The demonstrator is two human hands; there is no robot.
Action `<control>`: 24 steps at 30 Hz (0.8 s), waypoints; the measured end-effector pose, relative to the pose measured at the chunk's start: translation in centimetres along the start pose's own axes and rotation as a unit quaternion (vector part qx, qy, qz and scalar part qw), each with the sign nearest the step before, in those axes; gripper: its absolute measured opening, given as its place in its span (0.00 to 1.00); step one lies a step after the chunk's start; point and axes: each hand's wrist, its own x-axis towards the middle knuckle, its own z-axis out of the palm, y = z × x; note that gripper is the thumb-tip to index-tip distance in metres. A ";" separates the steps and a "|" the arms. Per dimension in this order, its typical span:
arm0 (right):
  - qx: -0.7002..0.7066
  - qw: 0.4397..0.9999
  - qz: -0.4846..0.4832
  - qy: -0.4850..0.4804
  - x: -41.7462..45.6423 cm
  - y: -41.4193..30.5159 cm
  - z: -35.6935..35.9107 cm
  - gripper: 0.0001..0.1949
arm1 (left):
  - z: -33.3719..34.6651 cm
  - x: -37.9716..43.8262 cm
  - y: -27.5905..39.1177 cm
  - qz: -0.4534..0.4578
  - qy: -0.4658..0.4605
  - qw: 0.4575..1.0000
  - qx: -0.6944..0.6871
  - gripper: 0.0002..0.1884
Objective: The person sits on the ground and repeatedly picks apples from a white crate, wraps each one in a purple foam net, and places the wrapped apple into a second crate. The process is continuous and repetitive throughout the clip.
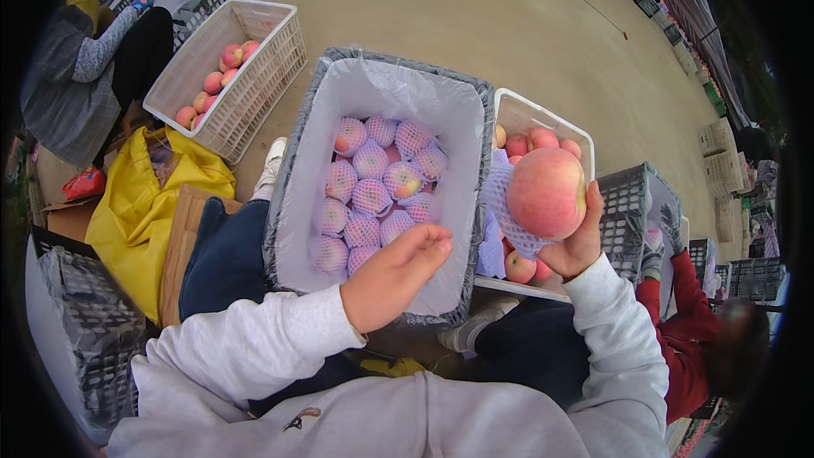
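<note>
My right hand [568, 253] holds a large pink-red apple [547, 194] together with a lilac foam net sleeve [518, 219], which shows along the apple's left and lower side. My left hand [397, 277] is empty, its fingers slightly bent, above the near right part of a lined crate [464, 146]. Inside that crate lie several apples in foam nets [371, 196], resting on a pinkish layer. To its right stands a white plastic crate [575, 121] with bare apples [542, 138] and loose foam nets [491, 254], partly hidden by my right hand and its apple.
At the upper left is another white crate [270, 54] with bare apples, near a seated person [82, 89]. A yellow bag [127, 222] and a wooden board [181, 248] lie left of my leg. At right, a person in red sleeves [687, 292] reaches into a dark crate [626, 216].
</note>
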 end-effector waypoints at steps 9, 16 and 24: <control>0.091 0.987 0.090 -0.101 -7.8 8.8 6.5 0.47 | 1.6 -1.7 -3.6 -0.165 -0.245 0.851 -0.434 0.33; 0.052 0.993 0.072 -0.082 -7.3 9.1 4.4 0.45 | 0.5 -0.3 -6.9 -0.222 -0.326 0.796 -0.460 0.30; -0.104 0.994 -0.015 -0.032 -7.5 5.2 7.4 0.35 | -0.8 -2.2 2.2 0.147 0.021 0.989 0.012 0.11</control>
